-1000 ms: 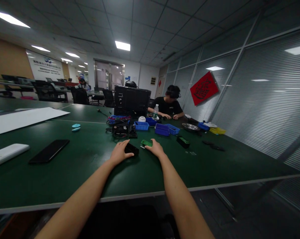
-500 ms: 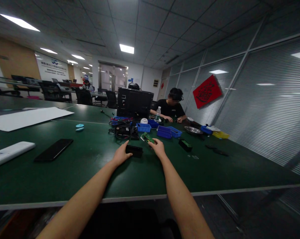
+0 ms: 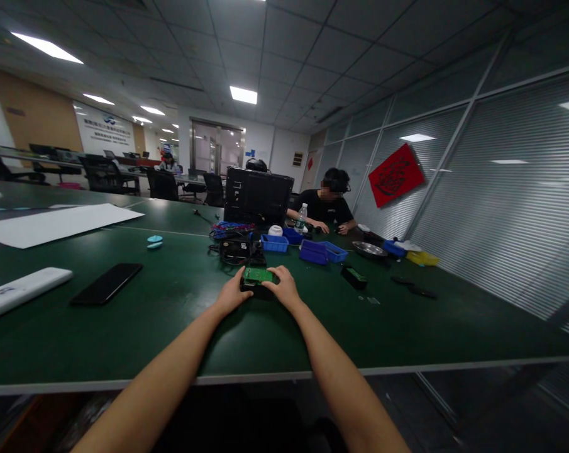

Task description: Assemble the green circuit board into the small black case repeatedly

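Left hand (image 3: 232,294), fingers half-curled, grips black oblong box (image 3: 259,292). Right hand (image 3: 284,288) pinches one end of flat green circuit board (image 3: 258,275), atop box; seating unclear. Board could snag if tilted; box could skid on smooth green table (image 3: 388,333) if left grip slackens.

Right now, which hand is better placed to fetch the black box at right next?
Probably the right hand: that black box lies to its right. The left hand is farther, beyond the green board; both hands are busy there.

A flat green circuit board (image 3: 258,275) sits over a black box (image 3: 262,292), perhaps touching.
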### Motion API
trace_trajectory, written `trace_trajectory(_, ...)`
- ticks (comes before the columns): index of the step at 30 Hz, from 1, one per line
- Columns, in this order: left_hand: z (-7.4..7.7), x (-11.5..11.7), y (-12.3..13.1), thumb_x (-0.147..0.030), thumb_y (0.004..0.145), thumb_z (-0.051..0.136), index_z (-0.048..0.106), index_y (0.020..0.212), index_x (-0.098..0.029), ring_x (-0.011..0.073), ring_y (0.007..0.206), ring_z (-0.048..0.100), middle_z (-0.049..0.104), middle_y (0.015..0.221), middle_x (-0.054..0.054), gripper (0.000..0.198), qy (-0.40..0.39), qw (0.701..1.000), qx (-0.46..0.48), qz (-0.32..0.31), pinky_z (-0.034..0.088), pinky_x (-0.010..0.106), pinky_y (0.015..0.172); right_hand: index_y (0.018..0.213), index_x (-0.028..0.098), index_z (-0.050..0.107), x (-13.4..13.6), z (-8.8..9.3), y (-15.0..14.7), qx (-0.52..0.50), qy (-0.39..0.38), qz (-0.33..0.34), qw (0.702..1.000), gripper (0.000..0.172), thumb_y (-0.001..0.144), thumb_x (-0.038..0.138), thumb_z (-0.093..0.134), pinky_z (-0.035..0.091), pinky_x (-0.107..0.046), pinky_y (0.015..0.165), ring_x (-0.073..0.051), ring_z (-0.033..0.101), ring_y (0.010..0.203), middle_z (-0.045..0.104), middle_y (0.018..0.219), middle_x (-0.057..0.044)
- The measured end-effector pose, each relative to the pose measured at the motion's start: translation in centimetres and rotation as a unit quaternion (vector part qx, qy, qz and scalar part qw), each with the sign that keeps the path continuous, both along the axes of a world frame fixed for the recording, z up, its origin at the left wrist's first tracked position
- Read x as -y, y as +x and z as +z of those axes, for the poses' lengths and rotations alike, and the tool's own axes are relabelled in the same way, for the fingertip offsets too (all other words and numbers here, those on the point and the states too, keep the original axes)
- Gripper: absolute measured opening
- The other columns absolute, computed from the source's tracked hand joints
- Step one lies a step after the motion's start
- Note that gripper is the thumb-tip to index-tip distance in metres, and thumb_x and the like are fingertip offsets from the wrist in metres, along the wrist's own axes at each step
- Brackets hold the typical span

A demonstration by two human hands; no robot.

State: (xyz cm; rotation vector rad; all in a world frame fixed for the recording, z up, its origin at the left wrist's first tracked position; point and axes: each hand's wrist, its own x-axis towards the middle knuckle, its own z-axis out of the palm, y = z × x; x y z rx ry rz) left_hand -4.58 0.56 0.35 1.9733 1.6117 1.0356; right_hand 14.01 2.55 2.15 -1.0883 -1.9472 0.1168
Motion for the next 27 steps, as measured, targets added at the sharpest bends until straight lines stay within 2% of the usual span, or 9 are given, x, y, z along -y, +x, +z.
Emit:
trace_trajectory(10, -0.11, -0.03, -0.05, -0.026, 0.062, 0.065, 0.020, 0.136, -0.019, 0.0207, 0.098, 0.056, 0.058, 0.110, 0.007, 0.086, 0.002, 1.000, -0.005, -0.008, 0.042, 0.029, 0.082, 0.090, 0.021, 0.064, 0.54, 0.66, -0.05, 0.001, -0.058, -0.054, 0.997, 0.031, 0.067, 0.041, 0.064, 0.040, -0.028, 0.073, -0.017, 0.050, 0.079, 0.054, 0.080, -0.003)
trace_trajectory(16, -0.11, 0.06, -0.01, -0.027, 0.062, 0.065, 0.020, 0.135, -0.019, 0.0198, 0.098, 0.055, 0.057, 0.112, 0.007, 0.086, 0.009, 1.000, -0.004, -0.015, 0.042, 0.028, 0.082, 0.090, 0.020, 0.063, 0.58, 0.68, -0.08, -0.023, -0.027, -0.030, 0.999, 0.030, 0.067, 0.039, 0.064, 0.039, -0.026, 0.072, -0.015, 0.049, 0.078, 0.053, 0.080, -0.002)
trace_trajectory(21, 0.03, 0.16, 0.04, -0.028, 0.062, 0.064, 0.021, 0.135, -0.017, 0.0209, 0.098, 0.056, 0.058, 0.110, 0.009, 0.086, 0.001, 1.000, -0.014, -0.009, 0.042, 0.028, 0.081, 0.090, 0.019, 0.064, 0.43, 0.49, 0.20, 0.025, -0.053, -0.014, 0.998, 0.031, 0.065, 0.037, 0.067, 0.039, -0.027, 0.071, -0.016, 0.049, 0.078, 0.053, 0.078, -0.002)
trace_trajectory(27, 0.08, 0.15, 0.03, -0.030, 0.062, 0.064, 0.023, 0.135, -0.017, 0.0216, 0.097, 0.057, 0.058, 0.110, 0.010, 0.084, 0.002, 1.000, -0.030, -0.001, 0.042, 0.029, 0.081, 0.096, 0.022, 0.063, -0.02, -0.05, 0.45, 0.046, -0.095, 0.001, 0.994, 0.037, 0.064, 0.041, 0.067, 0.039, -0.029, 0.077, -0.017, 0.049, 0.086, 0.056, 0.090, -0.003)
